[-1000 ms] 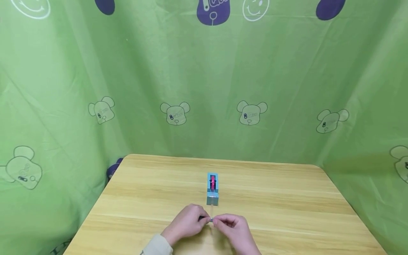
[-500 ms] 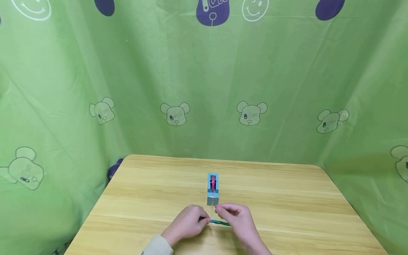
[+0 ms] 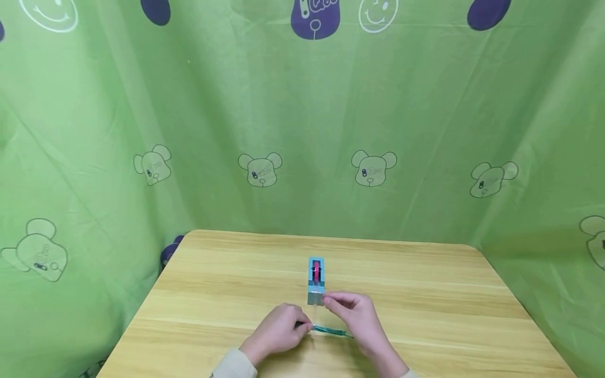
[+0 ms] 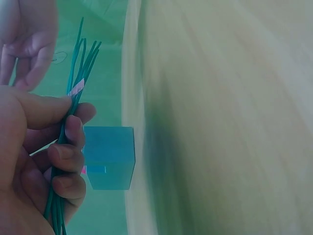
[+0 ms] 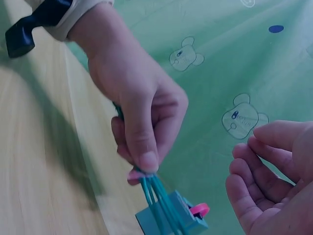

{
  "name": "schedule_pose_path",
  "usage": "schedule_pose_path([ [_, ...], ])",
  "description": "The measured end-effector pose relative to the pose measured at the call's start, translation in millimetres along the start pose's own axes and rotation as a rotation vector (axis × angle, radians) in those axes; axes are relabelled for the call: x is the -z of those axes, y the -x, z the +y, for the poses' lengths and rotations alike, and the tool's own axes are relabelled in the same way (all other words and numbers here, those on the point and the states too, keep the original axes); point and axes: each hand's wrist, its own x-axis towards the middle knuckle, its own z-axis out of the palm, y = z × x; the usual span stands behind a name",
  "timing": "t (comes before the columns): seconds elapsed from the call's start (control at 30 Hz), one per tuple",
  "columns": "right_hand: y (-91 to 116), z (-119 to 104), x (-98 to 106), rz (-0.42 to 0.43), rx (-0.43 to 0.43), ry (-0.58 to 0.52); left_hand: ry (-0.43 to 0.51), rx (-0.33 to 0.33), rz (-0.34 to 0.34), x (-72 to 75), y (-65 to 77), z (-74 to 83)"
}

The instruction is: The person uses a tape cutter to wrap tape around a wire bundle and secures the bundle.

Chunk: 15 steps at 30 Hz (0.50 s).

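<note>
My left hand (image 3: 281,331) pinches a bundle of thin green strands (image 4: 90,61) between thumb and fingers, its other fingers curled round the lower part. Just past the fingertips a shiny pale pinkish band (image 4: 77,88) crosses the bundle. The bundle's free end points right in the head view. Beyond it stands a blue tape dispenser (image 3: 310,297) with a pink roll core (image 3: 316,272). A faint clear strip of tape (image 3: 315,313) runs from its front toward the bundle. My right hand (image 3: 356,317) has its fingertips beside the dispenser's front; whether they pinch the tape is hidden.
The dispenser stands on a light wooden table (image 3: 425,294). A green curtain (image 3: 312,105) printed with bear faces hangs round the back and both sides. A black strap (image 5: 44,17) sits on the left sleeve.
My right hand has left the bundle and moved up along the tape strip to the dispenser's front, uncovering the green free end. The left hand keeps its place and grip.
</note>
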Motion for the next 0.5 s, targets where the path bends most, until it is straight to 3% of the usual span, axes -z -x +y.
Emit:
schedule_pose_path([
  [0.5,-13.1,18.6,6.5,-0.027,-0.001,0.075,-0.005,0.005,0.001,3.0,0.6,0.7],
])
